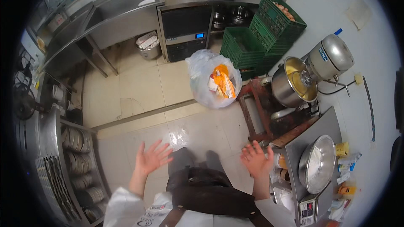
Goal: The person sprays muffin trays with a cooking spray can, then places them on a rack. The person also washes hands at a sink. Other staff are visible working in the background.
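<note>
Both my hands are raised in front of my dark apron, palms up and fingers spread. My left hand (153,157) is above the tiled floor and holds nothing. Also bare of any object, my right hand (257,159) is beside the steel side table at the right. On that table a steel mixing bowl (317,164) with white powder in it rests on a digital scale (307,211). Farther ahead at the right stands a planetary mixer (331,58), its steel bowl (287,85) holding a yellow mixture around the whisk.
A plastic rubbish bag (203,82) with orange wrappers stands on the floor ahead. Green crates (241,45), one holding eggs, are stacked behind it. A floor ledge (145,113) crosses in front. A rack of round pans (79,160) lines the left, steel sinks (126,3) the far wall.
</note>
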### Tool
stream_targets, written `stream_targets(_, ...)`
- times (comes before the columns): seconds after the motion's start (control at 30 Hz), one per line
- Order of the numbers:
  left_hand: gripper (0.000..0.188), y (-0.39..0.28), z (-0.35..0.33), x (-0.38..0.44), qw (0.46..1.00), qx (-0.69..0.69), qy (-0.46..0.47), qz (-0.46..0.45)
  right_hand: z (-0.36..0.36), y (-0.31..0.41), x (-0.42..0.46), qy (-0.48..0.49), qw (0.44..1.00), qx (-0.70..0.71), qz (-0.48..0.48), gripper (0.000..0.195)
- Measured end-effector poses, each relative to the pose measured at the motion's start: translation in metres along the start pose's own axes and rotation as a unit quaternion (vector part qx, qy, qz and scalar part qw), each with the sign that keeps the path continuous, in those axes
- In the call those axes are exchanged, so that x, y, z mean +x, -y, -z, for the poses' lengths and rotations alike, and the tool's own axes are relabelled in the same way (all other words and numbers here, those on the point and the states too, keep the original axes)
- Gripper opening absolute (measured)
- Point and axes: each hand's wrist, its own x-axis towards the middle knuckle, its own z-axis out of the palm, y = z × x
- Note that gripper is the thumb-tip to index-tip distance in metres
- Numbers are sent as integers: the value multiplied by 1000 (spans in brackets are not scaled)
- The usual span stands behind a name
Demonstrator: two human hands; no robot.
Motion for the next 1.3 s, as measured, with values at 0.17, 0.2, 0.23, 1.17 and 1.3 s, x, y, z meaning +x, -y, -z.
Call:
stream_targets(0.17,76,-5,-81,62,988,59,103,99,43,0,-60,-87,985,79,125,58)
stream_targets(0.2,77,2,-93,70,984,59,121,118,46,1,-68,-96,981,87,144,57)
stream_targets(0.23,77,8,-105,78,979,63,137,135,50,2,-73,-96,978,97,155,57)
stream_targets(1.17,63,-141,6,0,929,-213,-10,-301,-183,-120,301,97,969,-121,-193,39)
stream_targets(1.3,62,-214,39,-2,908,-240,-13,-344,-243,-211,359,37,961,-97,-255,39)
